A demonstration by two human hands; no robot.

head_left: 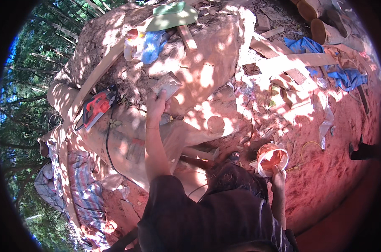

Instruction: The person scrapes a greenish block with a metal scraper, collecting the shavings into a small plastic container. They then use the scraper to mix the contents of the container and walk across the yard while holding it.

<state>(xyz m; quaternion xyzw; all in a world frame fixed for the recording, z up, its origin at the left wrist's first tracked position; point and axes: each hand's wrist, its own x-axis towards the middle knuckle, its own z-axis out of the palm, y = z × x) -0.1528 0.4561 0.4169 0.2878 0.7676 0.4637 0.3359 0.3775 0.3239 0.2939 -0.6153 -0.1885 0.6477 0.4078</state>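
Left hand [157, 105] is gripping a rectangular plate [169, 86] right of the red power tool [98, 109], fingers clamped at its near edge. Right hand [278, 175] is holding a round tub [271, 148], farther right and lower than the tool, fingers clamped on its rim. Green brimmed hat [172, 19] is lying above-right of the tool.

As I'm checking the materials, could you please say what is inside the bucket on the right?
Inside the bucket, reddish-brown matter shows; whether coating or contents is unclear. The right hand's grip covers part of the near side, hiding what lies behind it.
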